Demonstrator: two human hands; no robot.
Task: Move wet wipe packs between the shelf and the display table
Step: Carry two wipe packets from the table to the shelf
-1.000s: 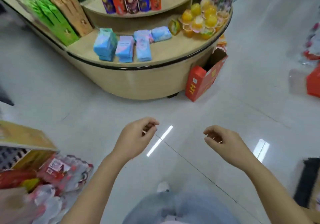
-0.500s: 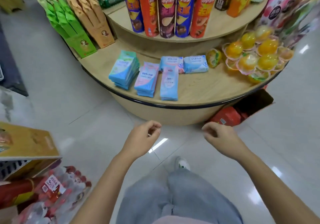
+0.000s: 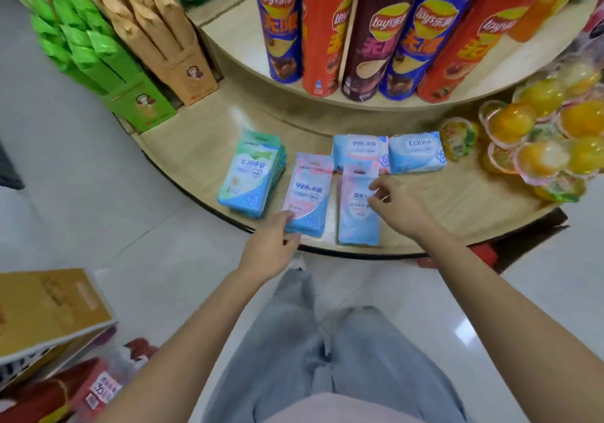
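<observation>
We stand at the round display table (image 3: 425, 200), where the wipe packs lie on the lower tier near its front edge. Our left hand (image 3: 273, 246) is at the near end of the pink stack (image 3: 307, 195), fingertips touching its bottom left corner, fingers curled loosely together; we cannot tell whether they already pinch the corner or only rest against it. Our right hand (image 3: 397, 208) hovers over the right side of the long pack (image 3: 358, 208), thumb and forefinger held slightly apart, holding nothing that we can see.

Both packs run lengthwise away from us, short ends facing the table edge, so each lies straight ahead of its own hand. The left hand is nearer the pink stack, the right nearer the long pack. The green stack (image 3: 250, 174) sits just left of the pink one, well off from either hand. We judge a grip from the near short end would suit each
</observation>
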